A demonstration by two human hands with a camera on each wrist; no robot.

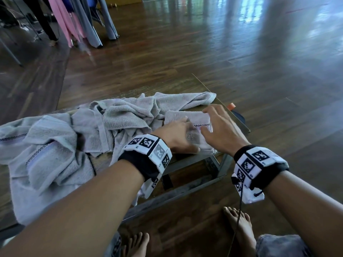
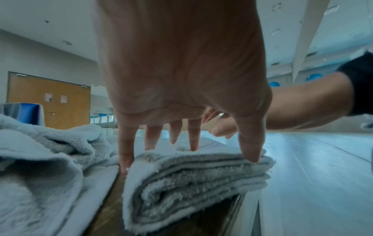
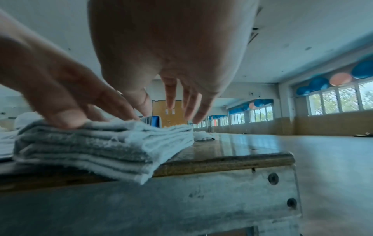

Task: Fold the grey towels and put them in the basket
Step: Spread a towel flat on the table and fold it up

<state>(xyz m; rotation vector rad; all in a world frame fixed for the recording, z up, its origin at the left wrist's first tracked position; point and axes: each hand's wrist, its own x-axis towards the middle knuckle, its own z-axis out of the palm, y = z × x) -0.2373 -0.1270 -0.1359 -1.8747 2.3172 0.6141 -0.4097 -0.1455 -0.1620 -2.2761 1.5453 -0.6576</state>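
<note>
A folded grey towel (image 1: 187, 115) lies at the right end of the low table (image 1: 196, 160), near its front edge. My left hand (image 1: 182, 127) presses on top of it with straight fingers; the left wrist view shows the fingertips (image 2: 251, 158) planted on the stacked layers of the folded towel (image 2: 191, 180). My right hand (image 1: 213, 119) hovers spread over the towel's right side, fingers straight and holding nothing. In the right wrist view the right hand (image 3: 171, 108) is just above the folded towel (image 3: 101, 143). A heap of unfolded grey towels (image 1: 120, 115) covers the table to the left.
More crumpled grey towel (image 1: 46, 154) hangs over the table's left front edge. An orange-tipped dark object (image 1: 232, 106) sits just past the table's right end. Clothes (image 1: 74, 21) hang at the back left. My bare feet (image 1: 239, 225) stand on the wooden floor.
</note>
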